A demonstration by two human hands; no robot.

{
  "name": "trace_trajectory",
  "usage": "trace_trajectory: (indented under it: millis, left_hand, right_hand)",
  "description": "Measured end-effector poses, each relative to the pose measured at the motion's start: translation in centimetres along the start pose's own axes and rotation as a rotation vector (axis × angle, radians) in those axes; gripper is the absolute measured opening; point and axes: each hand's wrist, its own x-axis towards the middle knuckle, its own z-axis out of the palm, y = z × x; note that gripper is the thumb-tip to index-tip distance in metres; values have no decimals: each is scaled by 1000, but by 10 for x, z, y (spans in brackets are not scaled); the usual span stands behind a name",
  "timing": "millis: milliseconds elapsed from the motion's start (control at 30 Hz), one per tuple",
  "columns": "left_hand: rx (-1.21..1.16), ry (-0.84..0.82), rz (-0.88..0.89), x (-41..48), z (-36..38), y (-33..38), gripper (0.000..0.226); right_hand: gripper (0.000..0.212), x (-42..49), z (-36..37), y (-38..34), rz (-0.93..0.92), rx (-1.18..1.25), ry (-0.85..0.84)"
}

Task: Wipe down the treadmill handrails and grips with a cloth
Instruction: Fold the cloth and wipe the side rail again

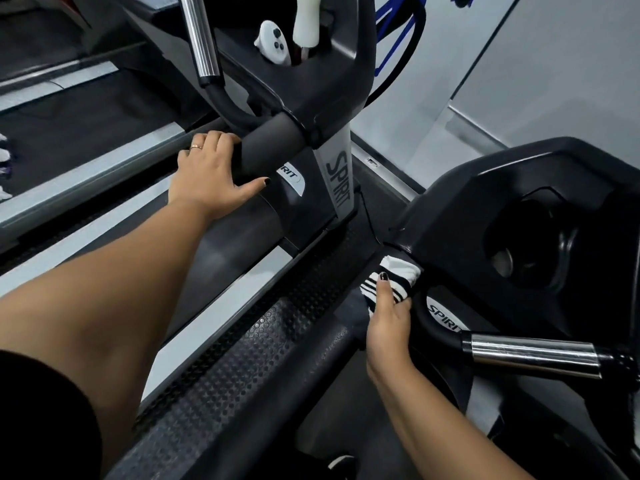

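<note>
Hazards, by size of the thing concerned:

1. Padded handrail, just left of the SPIRIT upright post; my left hand grips it, fingers curled over the top and thumb spread along the near side; judged risk: I am reaching wide between two machines, and if this hand is bracing me, a slip on the padding would pull the wiping hand off its rail.
2. Black curved handrail, below and right of the post; the cloth sits where it meets the console, so the wipe may miss the underside and the joint.
3. Chrome grip, further right of the post along the same rail; not yet reached; may streak.
4. Striped cloth, below-right of the post; bunched small and clamped to the rail by my right hand, thumb on top, fingers wrapped beneath; it could creep out from under the thumb on a long stroke.

Containers:

5. Console recess, far right of the post; dark; contents cannot be told.
6. Console pocket, above the post; holds a white controller and, just beside it, an upright white object that I cannot identify.
</note>
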Motion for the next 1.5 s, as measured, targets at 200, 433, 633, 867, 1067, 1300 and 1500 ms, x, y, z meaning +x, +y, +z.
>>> trace_trajectory:
  millis: [200, 433, 633, 867, 1067, 1300, 1500]
  left_hand:
    - [15, 5, -6, 1, 0, 0, 76]
    - [25, 5, -5, 0, 0, 0, 80]
    - [46, 1, 2, 0, 1, 0, 82]
    - [54, -5, 3, -1, 0, 0, 83]
    - [-1, -6, 0, -11, -7, 8, 63]
    - [-726, -229, -232, -83, -29, 121, 14]
    - [-704, -521, -238, -166, -32, 185, 23]
  right_hand:
    - [79, -15, 0, 8, 204, 111, -87]
    - [64, -66, -18, 22, -161, -484, -240]
    - [80, -68, -30, 21, -593, -991, -375]
    - [78, -18, -18, -16, -966, -1397, -360]
    - [96, 4, -1, -50, -927, -1614, -435]
    - [44, -12, -25, -46, -871, -1264, -575]
    - [40, -25, -57, -65, -718, -795, -525]
